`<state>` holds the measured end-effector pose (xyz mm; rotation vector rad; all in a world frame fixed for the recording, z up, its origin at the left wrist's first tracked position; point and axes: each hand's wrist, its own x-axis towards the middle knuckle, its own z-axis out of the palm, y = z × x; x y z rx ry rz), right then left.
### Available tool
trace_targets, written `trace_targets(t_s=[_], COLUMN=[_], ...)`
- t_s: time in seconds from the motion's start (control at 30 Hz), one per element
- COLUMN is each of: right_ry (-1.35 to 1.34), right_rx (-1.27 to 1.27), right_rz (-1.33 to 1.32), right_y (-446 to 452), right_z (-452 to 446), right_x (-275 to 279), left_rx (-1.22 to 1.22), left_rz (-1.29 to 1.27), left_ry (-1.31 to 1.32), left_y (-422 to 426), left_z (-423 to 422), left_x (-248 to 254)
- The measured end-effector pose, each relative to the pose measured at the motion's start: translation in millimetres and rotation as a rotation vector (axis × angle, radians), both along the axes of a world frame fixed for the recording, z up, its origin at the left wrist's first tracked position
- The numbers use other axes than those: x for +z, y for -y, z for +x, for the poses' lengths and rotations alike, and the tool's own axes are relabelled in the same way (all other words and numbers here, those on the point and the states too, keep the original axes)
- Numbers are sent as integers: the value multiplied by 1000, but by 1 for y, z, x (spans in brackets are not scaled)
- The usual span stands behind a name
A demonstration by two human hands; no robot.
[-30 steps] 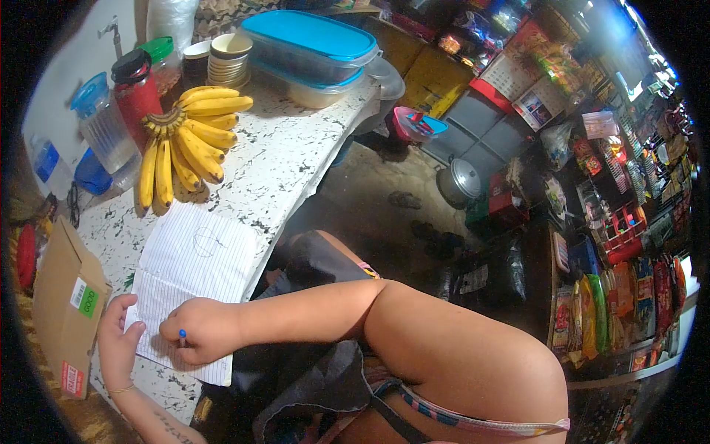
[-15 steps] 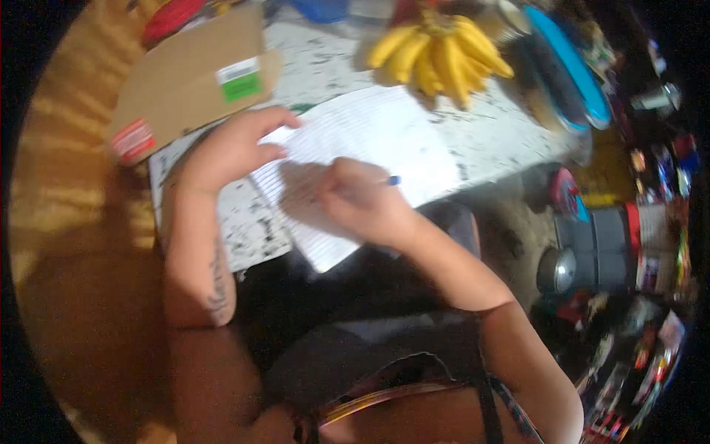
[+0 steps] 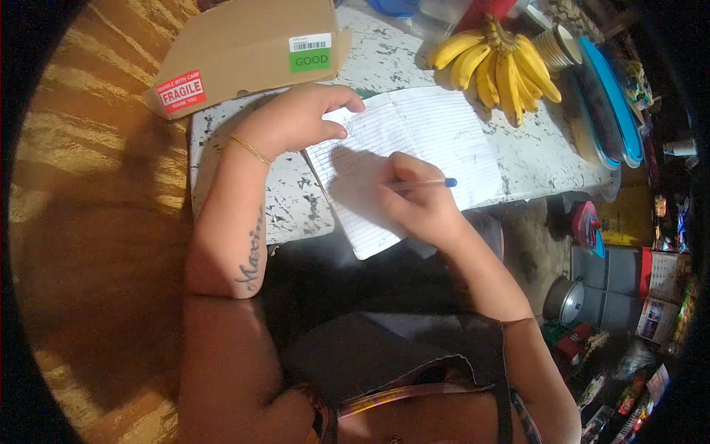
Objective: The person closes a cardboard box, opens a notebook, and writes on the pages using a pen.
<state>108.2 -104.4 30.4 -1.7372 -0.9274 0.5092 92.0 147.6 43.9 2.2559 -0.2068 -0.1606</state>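
An open lined notebook (image 3: 451, 140) lies at an angle on the white, dark-flecked table, its near corner jutting past the table edge. Handwriting fills the upper part of its left page; the right page shows faint marks. My right hand (image 3: 421, 196) rests on the left page, fingers closed around a pen (image 3: 433, 183) with a blue end; its tip is hidden behind the fingers. At the notebook's upper left edge lies my left hand (image 3: 307, 118), thumb and index finger apart over the page corner, with its other fingers out of sight.
A cardboard box (image 3: 248, 52) with a FRAGILE sticker sits behind my left hand. Bananas (image 3: 503, 70) lie beyond the notebook, beside stacked paper cups (image 3: 558, 48) and a blue-lidded container (image 3: 610, 103). A metal pot (image 3: 566, 300) stands lower, at the right.
The whole view has shifted, so the table and both hands appear farther right, and the picture is sharper. My right hand still grips the pen; my left hand keeps its place at the notebook's edge.
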Motion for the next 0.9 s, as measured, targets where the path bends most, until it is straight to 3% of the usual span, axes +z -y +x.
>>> trace_targets(t_s=[0.03,0.07,0.13,0.2,0.23,0.37,0.47,0.9], right_ry=[8,-57,-76,26,172,332,320,310], right_rx=[6,15,80,62,22,-69,-85,-60], right_rz=[-2,212,325,173,290,260,189,171], right_y=[1,-6,-19,-16,-16,-15,-9,-11], right_z=[0,-2,-5,-4,-3,-3,-2,-4], right_x=[1,-16,-34,-24,-25,-30,-27,-26], left_rx=[-7,-3,-58,-2,80,59,85,57], left_rz=[-10,51,131,138,-14,13,15,-58], left_ry=[-12,18,127,44,-57,-47,-82,-75], left_y=[1,-2,-6,-9,-9,-18,5,1], left_z=[0,-2,0,-1,-1,9,11,3], left_x=[2,3,-2,-5,-12,-24,-3,-3])
